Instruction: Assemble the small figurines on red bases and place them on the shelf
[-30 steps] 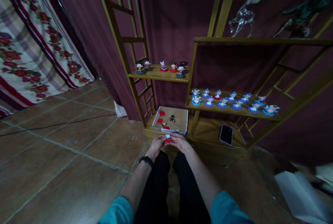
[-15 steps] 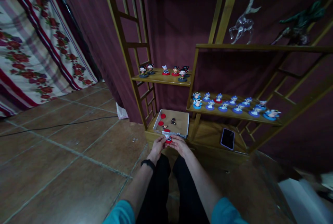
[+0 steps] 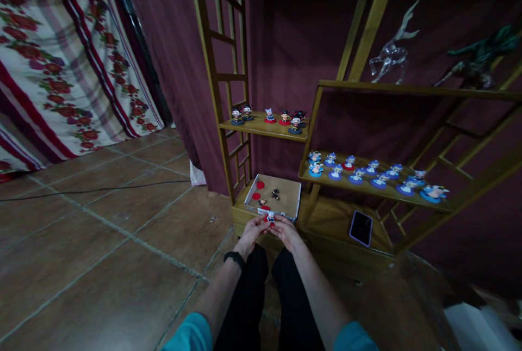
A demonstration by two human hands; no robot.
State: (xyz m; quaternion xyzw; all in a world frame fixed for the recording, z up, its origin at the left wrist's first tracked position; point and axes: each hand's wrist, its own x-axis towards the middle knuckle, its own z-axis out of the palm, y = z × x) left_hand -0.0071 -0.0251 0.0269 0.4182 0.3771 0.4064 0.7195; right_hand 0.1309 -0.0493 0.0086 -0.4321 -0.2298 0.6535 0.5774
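Between my two hands is a small white figurine (image 3: 270, 217) on a red round base, held upright just in front of the box. My left hand (image 3: 253, 229) pinches it from the left and my right hand (image 3: 287, 231) from the right. Right behind them, the shallow cardboard box (image 3: 287, 188) holds several red discs (image 3: 256, 196) along its left and front sides. Two small dark figurines lie in it, one near the middle (image 3: 275, 194) and one by the front (image 3: 262, 202).
Black-haired figurines (image 3: 295, 124) and a white one stand on the upper left shelf (image 3: 261, 128). Several blue and purple figurines (image 3: 356, 176) line the right shelf. A phone (image 3: 361, 228) lies below; a glass horse-like statue (image 3: 389, 57) stands above. A cable (image 3: 98, 195) crosses the floor.
The view has shifted a little, so the shelves sit slightly lower and further right. Both hands still hold the white figurine, its front now showing more dark detail.
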